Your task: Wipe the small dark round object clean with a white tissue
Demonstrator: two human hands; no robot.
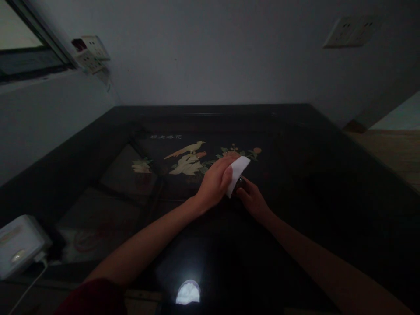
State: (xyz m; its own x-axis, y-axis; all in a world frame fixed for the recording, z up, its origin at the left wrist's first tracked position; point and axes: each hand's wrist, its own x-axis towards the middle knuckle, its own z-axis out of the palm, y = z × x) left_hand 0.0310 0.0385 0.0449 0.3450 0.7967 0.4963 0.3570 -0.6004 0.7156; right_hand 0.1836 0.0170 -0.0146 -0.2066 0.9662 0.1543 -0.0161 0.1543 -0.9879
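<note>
My left hand is closed on a white tissue, whose free part sticks out past the fingers toward the right. The tissue is up against a small dark, shiny rounded object. My right hand grips that object from the right; its kind cannot be made out in the dim light. Both hands are together over the middle of a glossy black tabletop, in front of an inlaid picture of a bird and flowers.
At the left edge sits a white box-shaped device with a white cable. Wall sockets are at the upper right, and more sockets with a plugged-in adapter are at the upper left. A lamp's reflection shines near the front edge.
</note>
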